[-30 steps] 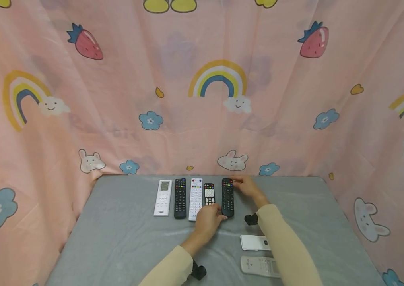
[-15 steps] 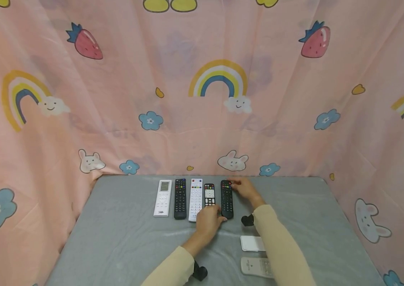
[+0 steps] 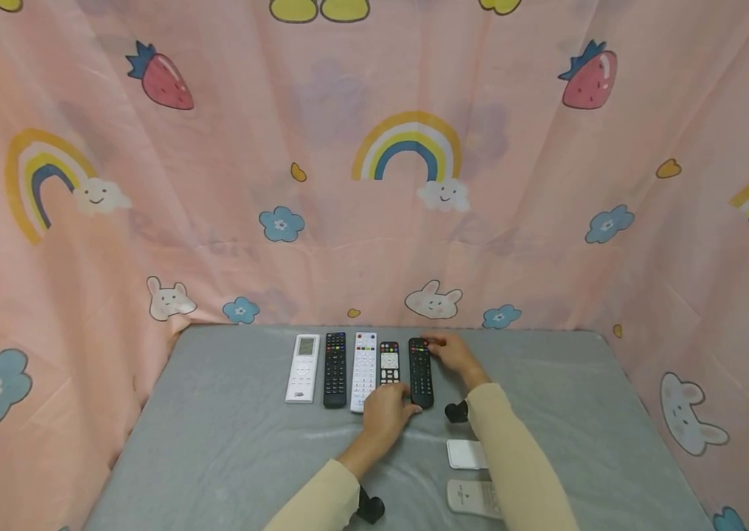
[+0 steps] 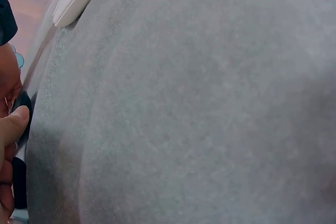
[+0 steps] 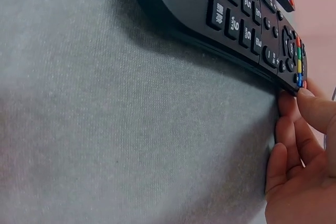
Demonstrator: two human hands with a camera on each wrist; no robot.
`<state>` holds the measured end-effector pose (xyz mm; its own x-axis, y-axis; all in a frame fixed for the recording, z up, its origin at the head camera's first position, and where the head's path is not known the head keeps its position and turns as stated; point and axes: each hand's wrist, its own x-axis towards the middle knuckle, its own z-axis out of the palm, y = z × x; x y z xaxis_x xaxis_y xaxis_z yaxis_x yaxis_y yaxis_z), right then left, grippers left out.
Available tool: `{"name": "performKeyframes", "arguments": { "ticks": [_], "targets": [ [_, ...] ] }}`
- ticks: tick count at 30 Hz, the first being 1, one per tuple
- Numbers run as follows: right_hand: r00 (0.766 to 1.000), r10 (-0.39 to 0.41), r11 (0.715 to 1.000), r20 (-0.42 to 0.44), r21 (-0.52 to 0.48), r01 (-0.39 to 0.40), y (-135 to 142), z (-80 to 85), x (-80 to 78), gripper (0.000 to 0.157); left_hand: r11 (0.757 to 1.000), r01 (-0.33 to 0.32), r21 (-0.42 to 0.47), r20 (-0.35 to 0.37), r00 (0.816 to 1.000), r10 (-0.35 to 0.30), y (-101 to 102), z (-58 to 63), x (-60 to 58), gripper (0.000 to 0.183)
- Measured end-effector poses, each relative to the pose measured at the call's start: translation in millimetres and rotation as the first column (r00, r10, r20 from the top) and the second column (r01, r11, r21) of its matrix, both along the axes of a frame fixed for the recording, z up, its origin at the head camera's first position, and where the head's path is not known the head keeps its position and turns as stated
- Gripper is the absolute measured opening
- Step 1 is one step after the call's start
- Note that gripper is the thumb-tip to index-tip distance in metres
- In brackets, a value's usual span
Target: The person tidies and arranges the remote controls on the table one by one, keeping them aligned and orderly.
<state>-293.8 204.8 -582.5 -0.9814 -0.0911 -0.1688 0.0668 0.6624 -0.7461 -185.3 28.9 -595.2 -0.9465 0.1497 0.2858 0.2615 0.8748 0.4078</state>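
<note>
A long black remote control point(image 3: 421, 372) lies flat on the grey cloth, rightmost in a row of remotes. My right hand point(image 3: 454, 354) pinches its far end; in the right wrist view the thumb point(image 5: 314, 107) sits at the corner beside the coloured buttons. At the near end, my left hand point(image 3: 384, 417) holds the lower left corner, and in the left wrist view its thumb point(image 4: 20, 116) presses on the dark end. That hand covers the lower part of a small black-and-white remote point(image 3: 389, 361) just to the left.
Left of these lie a white remote with many buttons point(image 3: 364, 369), a black remote point(image 3: 335, 369) and a white remote with a small screen point(image 3: 302, 369). Near my right sleeve point(image 3: 520, 457) are a white flat object point(image 3: 465, 454) and a beige remote point(image 3: 470, 498), both partly hidden. A pink patterned curtain point(image 3: 321, 273) hangs behind.
The black remote at the row's right end has slid slightly toward me and a little left, with my right hand following. My left hand has stayed nearly in place.
</note>
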Motion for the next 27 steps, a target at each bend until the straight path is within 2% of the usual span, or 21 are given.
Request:
{"name": "performKeyframes", "arguments": {
  "ticks": [9, 22, 27],
  "targets": [
    [1.000, 0.005, 1.000, -0.009, 0.030, -0.005, -1.1, -4.3, -1.0, 0.036, 1.000, 0.015, 0.022, 0.050, 0.999, -0.017, -2.1, 1.2, 1.1, 0.032],
    [1.000, -0.016, 1.000, -0.015, 0.021, 0.016, -6.5, -0.9, 3.4, 0.034, 1.000, 0.021, 0.005, 0.034, 0.999, -0.021, -3.1, -0.2, -0.7, 0.034],
    [1.000, -0.015, 1.000, -0.024, 0.017, 0.015, -4.7, -2.8, 2.3, 0.034, 0.998, 0.036, 0.050, 0.015, 0.999, -0.037, -5.8, 2.8, -1.1, 0.035]
  ]
}}
